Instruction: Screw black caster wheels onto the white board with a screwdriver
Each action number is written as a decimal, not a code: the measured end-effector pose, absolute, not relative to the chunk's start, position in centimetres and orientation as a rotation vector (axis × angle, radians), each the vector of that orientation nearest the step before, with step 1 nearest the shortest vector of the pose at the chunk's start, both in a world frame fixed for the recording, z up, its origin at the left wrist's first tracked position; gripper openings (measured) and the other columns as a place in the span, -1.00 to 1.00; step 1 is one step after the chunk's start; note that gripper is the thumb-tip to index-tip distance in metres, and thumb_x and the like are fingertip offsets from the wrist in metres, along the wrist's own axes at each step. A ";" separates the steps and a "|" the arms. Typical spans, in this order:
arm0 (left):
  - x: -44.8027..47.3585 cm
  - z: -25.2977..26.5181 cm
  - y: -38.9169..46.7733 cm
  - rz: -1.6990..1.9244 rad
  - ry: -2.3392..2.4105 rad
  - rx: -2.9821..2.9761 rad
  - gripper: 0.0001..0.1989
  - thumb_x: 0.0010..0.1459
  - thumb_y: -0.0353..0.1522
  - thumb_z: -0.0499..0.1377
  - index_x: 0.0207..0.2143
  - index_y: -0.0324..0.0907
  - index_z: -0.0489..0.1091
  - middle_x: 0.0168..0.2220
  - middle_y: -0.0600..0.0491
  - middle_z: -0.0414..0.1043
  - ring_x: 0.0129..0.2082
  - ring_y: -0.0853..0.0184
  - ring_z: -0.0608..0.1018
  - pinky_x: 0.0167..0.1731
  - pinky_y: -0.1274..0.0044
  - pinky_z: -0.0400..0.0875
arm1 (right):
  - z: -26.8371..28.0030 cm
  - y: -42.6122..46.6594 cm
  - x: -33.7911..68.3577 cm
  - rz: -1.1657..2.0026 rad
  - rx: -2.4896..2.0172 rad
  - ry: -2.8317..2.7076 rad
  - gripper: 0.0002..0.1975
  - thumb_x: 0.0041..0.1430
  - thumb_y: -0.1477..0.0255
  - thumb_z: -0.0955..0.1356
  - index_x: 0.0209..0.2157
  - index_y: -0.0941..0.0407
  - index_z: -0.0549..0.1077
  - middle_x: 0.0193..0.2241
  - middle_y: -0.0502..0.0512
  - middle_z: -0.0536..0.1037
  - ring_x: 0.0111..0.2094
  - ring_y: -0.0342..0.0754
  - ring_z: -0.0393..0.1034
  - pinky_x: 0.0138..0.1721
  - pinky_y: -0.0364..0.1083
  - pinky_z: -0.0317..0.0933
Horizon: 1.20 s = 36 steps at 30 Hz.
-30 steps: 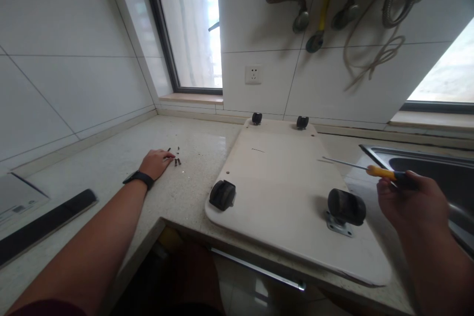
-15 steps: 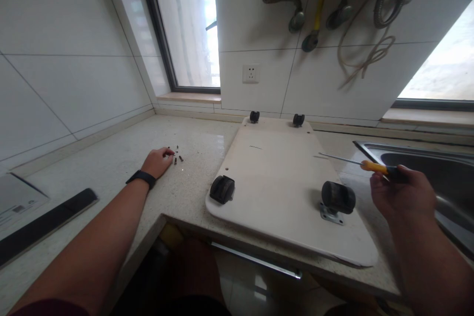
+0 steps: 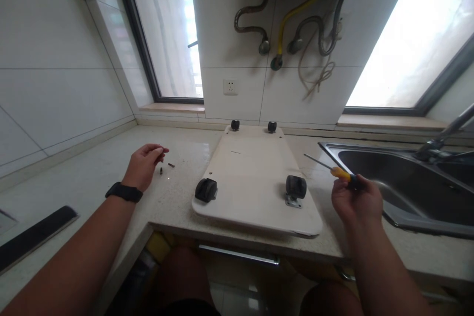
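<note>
My left hand is raised a little over the counter, its fingertips pinched round a small screw that is mostly hidden. Two dark screws lie on the counter just below and beside it. In my right hand is a screwdriver with a yellow and black handle, its shaft pointing left towards the board. Between the hands lies a white board with rounded corners. Black casters stand near its corners, among them the near-right caster on a metal plate and the near-left caster.
A steel sink with a tap is to the right. A long black bar lies on the counter at the left. Hoses hang on the tiled wall behind, above a socket.
My left hand has lifted off the counter with a small screw in its fingertips; fewer screws show beside it. The camera view has tilted up and turned right. My right hand still holds the screwdriver.
</note>
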<state>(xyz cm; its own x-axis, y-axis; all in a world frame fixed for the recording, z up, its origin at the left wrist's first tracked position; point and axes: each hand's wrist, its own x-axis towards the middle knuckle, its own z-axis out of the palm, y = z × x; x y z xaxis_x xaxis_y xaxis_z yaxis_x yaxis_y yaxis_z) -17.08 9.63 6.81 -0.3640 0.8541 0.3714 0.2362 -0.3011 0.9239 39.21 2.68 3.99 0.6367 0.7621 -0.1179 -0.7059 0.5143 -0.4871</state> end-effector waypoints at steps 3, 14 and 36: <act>-14.0 9.8 6.5 1.752 1.141 1.250 -0.68 -0.06 -0.25 0.42 -0.27 -0.20 0.49 -0.20 -0.03 0.63 -0.34 0.40 0.55 -0.24 0.55 0.51 | 3.8 -1.3 38.2 0.959 -0.557 -0.110 -0.89 0.16 0.57 0.28 -0.31 0.18 0.44 -0.31 0.12 0.50 -0.52 -0.24 0.30 -0.62 -0.30 0.32; -2.8 11.8 -5.9 1.457 1.069 1.535 -0.90 0.13 -0.33 0.36 -0.28 -0.14 0.60 -0.33 0.04 0.60 -0.30 0.30 0.60 -0.25 0.47 0.54 | 1.9 -12.0 36.2 1.021 -0.777 -0.078 -0.73 -0.20 0.43 0.54 -0.39 0.11 0.50 -0.35 0.13 0.61 -0.57 -0.21 0.37 -0.63 -0.26 0.32; 11.2 2.4 -16.6 1.218 0.835 1.730 -0.55 0.19 -0.52 0.31 0.09 0.06 0.45 -0.28 0.14 0.61 -0.30 0.38 0.63 -0.18 0.58 0.57 | 3.7 -20.6 36.3 0.766 -0.933 -0.443 -0.51 -0.16 0.37 0.56 -0.15 -0.10 0.43 -0.37 0.02 0.66 -0.66 -0.06 0.39 -0.71 -0.11 0.31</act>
<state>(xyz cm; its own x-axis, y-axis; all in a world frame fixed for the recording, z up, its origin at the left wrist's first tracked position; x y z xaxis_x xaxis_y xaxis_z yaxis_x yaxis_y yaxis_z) 11.15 -16.59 2.43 0.3057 0.8683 0.3905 0.0517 -0.4247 0.9039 36.32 -20.65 3.72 0.6593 0.7516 0.0198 -0.3924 0.3665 -0.8436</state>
